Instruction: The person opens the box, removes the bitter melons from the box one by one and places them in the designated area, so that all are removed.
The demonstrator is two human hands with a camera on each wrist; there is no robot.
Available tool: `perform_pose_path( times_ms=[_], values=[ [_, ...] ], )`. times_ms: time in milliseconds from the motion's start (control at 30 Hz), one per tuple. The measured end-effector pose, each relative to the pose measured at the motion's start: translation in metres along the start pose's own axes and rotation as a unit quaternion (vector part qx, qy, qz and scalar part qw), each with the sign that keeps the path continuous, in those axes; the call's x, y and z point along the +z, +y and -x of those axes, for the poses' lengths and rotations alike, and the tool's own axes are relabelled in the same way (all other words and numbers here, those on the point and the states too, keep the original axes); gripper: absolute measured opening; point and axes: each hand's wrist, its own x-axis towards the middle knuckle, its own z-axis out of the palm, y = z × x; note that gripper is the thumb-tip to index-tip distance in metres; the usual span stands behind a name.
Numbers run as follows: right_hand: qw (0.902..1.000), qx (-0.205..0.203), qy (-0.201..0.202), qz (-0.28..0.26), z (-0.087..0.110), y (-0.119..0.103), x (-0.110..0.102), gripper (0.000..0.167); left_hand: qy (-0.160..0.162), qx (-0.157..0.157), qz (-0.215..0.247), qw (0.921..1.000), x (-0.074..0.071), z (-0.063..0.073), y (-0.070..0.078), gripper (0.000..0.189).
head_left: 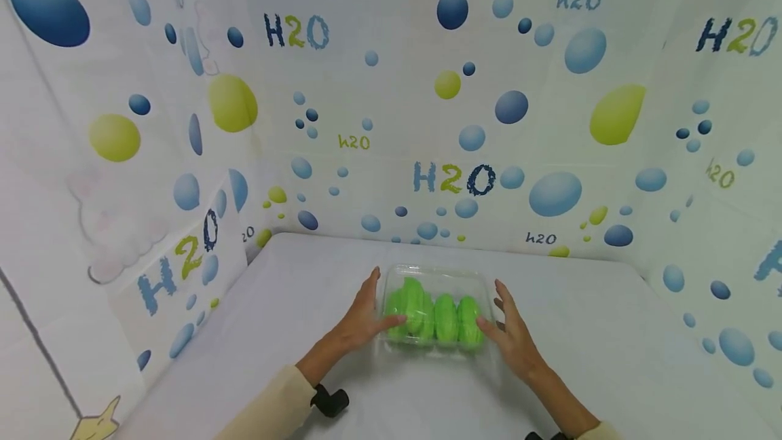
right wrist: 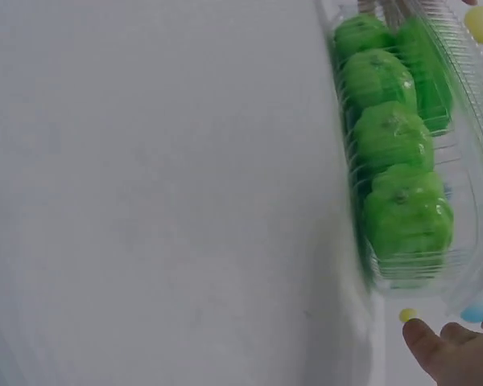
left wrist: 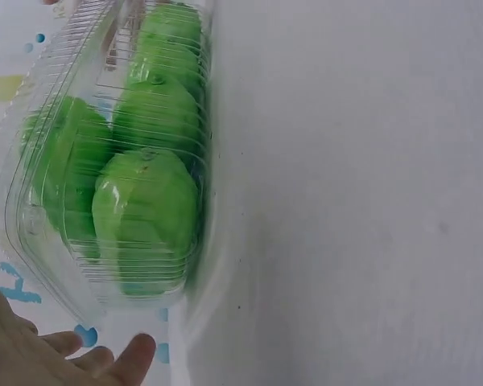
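Observation:
A clear plastic clamshell box [head_left: 425, 348] stands on the white table, holding several bright green, elongated vegetables [head_left: 447, 318], cucumber-like in shape. In the head view one of them lies on top of the others at the left. My left hand [head_left: 360, 314] is at the box's left end, fingers extended and thumb in front of its near side. At the right end is my right hand [head_left: 514, 335], its fingers spread and relaxed. Both wrist views show a small gap between the fingertips and the box ends, so contact is not plain. Ribbed walls partly blur the vegetables [left wrist: 149, 209].
The white tabletop [head_left: 427, 399] runs back to a wall sheet [head_left: 391, 100] printed with blue and green dots and H2O lettering. Similar sheets stand at left and right. A black wrist device [head_left: 330, 400] sits at the left cuff.

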Motion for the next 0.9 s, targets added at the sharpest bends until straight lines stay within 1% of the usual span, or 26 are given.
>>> perform_pose_path(
  times_ms=[67,100,167,233,300,400,500,600,667,800,900],
  values=[
    [0.9978,0.046,0.002,-0.048,0.001,0.001,0.000,0.079,-0.002,-0.007,0.050,0.9987,0.000,-0.001,-0.001,0.114],
    [0.9951,0.066,0.003,-0.074,0.001,0.001,0.000,0.080,-0.001,-0.012,0.071,0.9974,-0.001,-0.002,-0.002,0.113],
    [0.9865,0.107,0.005,-0.124,0.000,0.000,0.000,0.080,0.004,-0.025,0.113,0.9933,-0.002,-0.003,-0.003,0.110],
    [0.9780,0.135,0.003,-0.159,-0.001,0.000,0.000,0.080,0.011,-0.034,0.142,0.9892,-0.003,-0.003,-0.004,0.108],
    [0.9712,0.152,-0.005,-0.183,-0.001,-0.002,0.001,0.080,0.012,-0.045,0.161,0.9859,-0.004,-0.004,-0.005,0.106],
    [0.9635,0.165,-0.011,-0.211,-0.002,-0.004,0.003,0.079,0.013,-0.060,0.191,0.9796,-0.006,-0.004,-0.007,0.103],
    [0.9570,0.169,-0.005,-0.236,-0.002,-0.006,0.005,0.076,0.014,-0.068,0.224,0.9721,-0.007,-0.004,-0.009,0.096],
    [0.9539,0.172,0.000,-0.246,-0.002,-0.007,0.006,0.073,0.014,-0.071,0.249,0.9659,-0.008,-0.004,-0.011,0.090],
    [0.9513,0.175,0.003,-0.253,-0.002,-0.008,0.006,0.072,0.011,-0.071,0.258,0.9635,-0.007,-0.004,-0.011,0.087],
    [0.9458,0.190,0.022,-0.263,-0.001,-0.007,0.008,0.070,0.006,-0.069,0.265,0.9617,-0.003,0.000,-0.013,0.086],
    [0.9415,0.203,0.035,-0.267,-0.001,-0.007,0.011,0.067,0.010,-0.067,0.273,0.9597,-0.001,0.003,-0.014,0.085]
  ],
)
